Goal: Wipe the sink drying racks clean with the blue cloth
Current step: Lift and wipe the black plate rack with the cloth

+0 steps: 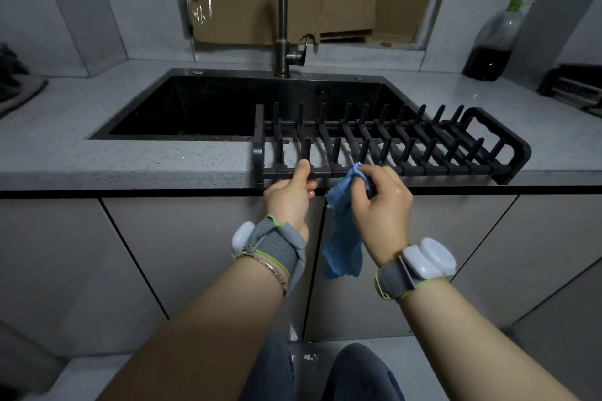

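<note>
The left hand [288,197] grips the black slatted plastic drying rack's [391,146] near rail (bench edge) while the right hand [379,198] pinches the crumpled blue cloth [342,238] against it.

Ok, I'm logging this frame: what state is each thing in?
Rack: empty, straddling sink edge and counter.
Left hand: grips its front rail.
Right hand: holds cloth at the rail.
Cloth: bunched, tail hanging.
Tap: not running.
Bottle: capped, part full, dark liquid.
</note>
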The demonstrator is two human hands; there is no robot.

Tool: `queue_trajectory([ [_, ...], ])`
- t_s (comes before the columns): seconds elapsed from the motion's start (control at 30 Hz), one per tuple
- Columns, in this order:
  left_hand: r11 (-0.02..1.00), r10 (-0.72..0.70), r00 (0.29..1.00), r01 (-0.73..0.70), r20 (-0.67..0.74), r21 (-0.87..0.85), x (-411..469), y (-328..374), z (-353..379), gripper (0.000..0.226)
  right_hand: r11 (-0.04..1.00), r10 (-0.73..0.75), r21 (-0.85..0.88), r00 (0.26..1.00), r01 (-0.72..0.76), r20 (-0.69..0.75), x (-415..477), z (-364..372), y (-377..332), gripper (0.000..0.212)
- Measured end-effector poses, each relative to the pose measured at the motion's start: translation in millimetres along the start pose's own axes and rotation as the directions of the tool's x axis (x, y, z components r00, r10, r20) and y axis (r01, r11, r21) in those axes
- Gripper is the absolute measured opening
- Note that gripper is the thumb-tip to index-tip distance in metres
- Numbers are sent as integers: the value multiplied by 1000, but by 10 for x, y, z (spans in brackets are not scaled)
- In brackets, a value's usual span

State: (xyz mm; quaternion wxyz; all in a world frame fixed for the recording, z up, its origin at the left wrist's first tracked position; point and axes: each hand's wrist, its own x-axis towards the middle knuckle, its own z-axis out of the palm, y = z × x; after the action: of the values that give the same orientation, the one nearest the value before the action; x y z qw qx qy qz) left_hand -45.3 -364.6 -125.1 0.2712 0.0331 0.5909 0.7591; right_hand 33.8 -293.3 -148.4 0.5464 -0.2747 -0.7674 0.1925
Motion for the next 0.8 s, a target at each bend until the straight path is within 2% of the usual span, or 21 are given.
queue_trajectory([
  [0.17, 1000, 6, 1000, -6, 1, -9, 1, -3, 9, 33, 998, -14, -57, 998, 18, 67, 38, 39, -165, 20],
  [0.27, 1000, 9, 1000, -9, -2, -15, 11, -11, 7, 36, 973, 31, -229, 984, 11, 177, 86, 66, -216, 18],
  [0.5, 999, 31, 999, -31, -22, -8, 24, -40, 15, 35, 879, -147, -400, 945, 261, 294, 87, 25, -223, 14],
  [0.6, 1000, 22, 999, -22, -34, -13, 5, -47, 19, 34, 848, -172, -440, 938, 296, 300, 60, 29, -233, 12],
  [0.8, 999, -16, 999, 15, -38, -34, 8, -4, 37, 33, 797, -133, -537, 948, 275, 288, -8, 118, -307, 29],
])
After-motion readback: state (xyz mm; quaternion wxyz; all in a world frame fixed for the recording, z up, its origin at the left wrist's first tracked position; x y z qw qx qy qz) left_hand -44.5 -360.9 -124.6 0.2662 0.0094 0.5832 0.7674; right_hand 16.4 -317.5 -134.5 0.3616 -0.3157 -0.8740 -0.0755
